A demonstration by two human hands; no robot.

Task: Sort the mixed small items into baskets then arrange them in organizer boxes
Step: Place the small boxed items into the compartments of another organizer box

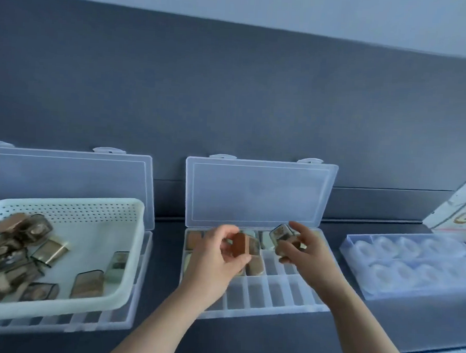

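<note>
A clear organizer box [271, 294] lies open in the middle, its lid [258, 194] standing up behind it. Several of its far compartments hold small flat items; the near ones look bare. My left hand [216, 259] hovers over the box, pinching a small brown block [241, 244]. My right hand [303, 250] is beside it, holding a small clear-cased item [280, 232] by the fingertips. A white perforated basket [58, 299] at the left holds several brown and clear small items [20, 249].
The basket rests on a second open organizer box [127, 316]. At the right stands a closed translucent box [410, 266] with rounded white shapes inside. A dark grey panel [230, 95] rises behind everything. A white printed object [459, 209] leans at the far right.
</note>
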